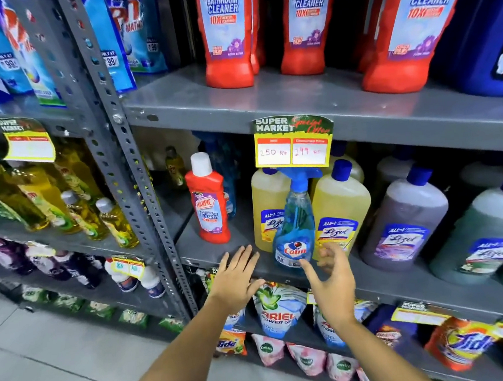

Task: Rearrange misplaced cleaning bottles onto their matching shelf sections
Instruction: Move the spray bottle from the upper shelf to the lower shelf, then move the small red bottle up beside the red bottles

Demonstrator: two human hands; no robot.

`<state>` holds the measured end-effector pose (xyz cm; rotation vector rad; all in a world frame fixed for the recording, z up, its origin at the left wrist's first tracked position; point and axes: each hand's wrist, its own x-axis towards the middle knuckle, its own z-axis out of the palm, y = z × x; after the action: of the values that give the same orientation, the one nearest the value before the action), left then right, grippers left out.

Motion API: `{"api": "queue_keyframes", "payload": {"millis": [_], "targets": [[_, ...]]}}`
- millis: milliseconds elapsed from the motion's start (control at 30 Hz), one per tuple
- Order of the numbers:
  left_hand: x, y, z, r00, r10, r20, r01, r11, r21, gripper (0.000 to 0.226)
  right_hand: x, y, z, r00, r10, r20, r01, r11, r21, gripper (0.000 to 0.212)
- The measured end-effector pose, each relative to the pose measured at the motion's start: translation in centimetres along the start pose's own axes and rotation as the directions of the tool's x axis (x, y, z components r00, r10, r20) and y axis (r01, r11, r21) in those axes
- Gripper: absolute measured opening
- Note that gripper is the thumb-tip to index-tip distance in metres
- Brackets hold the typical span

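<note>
on the middle shelf [384, 273] front edge, colin spray bottle [294, 229] stands before yellow lizol bottles [339, 211]. your right hand [332, 280] and left hand [237, 277] are spread, empty. grasp its body, lift straight.

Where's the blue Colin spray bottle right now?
The Colin spray bottle stands at the front edge of the middle shelf, before two yellow Lizol bottles, under the price tag, just beyond the open right hand.

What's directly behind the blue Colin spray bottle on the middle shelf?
Behind the Colin spray bottle stand two yellow Lizol bottles, partly covered by it. The price tag hides the sprayer's top; whatever sits deeper on the shelf cannot be seen.
</note>
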<state>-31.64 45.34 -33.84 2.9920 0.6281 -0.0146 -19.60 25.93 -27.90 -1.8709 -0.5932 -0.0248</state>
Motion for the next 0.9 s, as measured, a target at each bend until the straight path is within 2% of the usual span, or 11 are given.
{"api": "queue_keyframes", "payload": {"millis": [100,233,333,467,567,633,733,800,900], "targets": [[-0.3,-1.1,0.0,0.996,0.047,-0.076,-0.047,0.999,0.001,0.068,-1.2,-1.5,0.3,0.985,-0.17,-0.011,0.17,0.983,0.062,0.033],[-1.2,-3.1,-0.7,0.994,0.01,-0.11,-0.007,1.0,0.028,0.069,-0.4,-5.1,2.2,0.89,-0.421,0.174,0.42,0.906,0.045,0.011],[-1.8,-4.2,-0.7,0.997,-0.001,-0.072,0.003,1.0,0.028,0.083,1.9,-8.8,5.0,0.832,-0.436,0.342,0.453,0.891,0.035,0.024],[-1.9,-4.0,-0.5,0.999,-0.024,-0.037,0.024,1.0,0.017,0.096,6.0,-12.1,10.7,0.776,-0.26,0.574,0.371,0.925,-0.084,0.065],[-2.0,-4.0,-0.4,0.998,-0.02,-0.056,0.019,1.0,-0.005,0.086,8.3,-12.8,14.3,0.827,-0.102,0.553,0.182,0.979,-0.091,0.074],[-2.1,-4.2,-0.3,0.997,-0.017,-0.08,0.019,0.999,0.031,0.081,9.4,-12.6,16.1,0.847,0.021,0.531,0.013,0.998,-0.061,0.071],[-1.9,-4.2,-0.2,0.997,-0.024,-0.07,0.027,0.998,0.053,0.085,10.1,-12.3,18.0,0.841,0.127,0.526,-0.172,0.984,0.037,0.058],[-1.9,-4.1,-0.1,0.997,-0.038,-0.061,0.04,0.999,0.027,0.083,10.3,-12.2,18.7,0.828,0.165,0.536,-0.231,0.971,0.059,0.051],[-2.0,-4.1,0.1,0.997,-0.039,-0.061,0.038,0.999,-0.022,0.086,10.3,-12.2,19.4,0.844,0.179,0.506,-0.244,0.968,0.065,0.046]]}}
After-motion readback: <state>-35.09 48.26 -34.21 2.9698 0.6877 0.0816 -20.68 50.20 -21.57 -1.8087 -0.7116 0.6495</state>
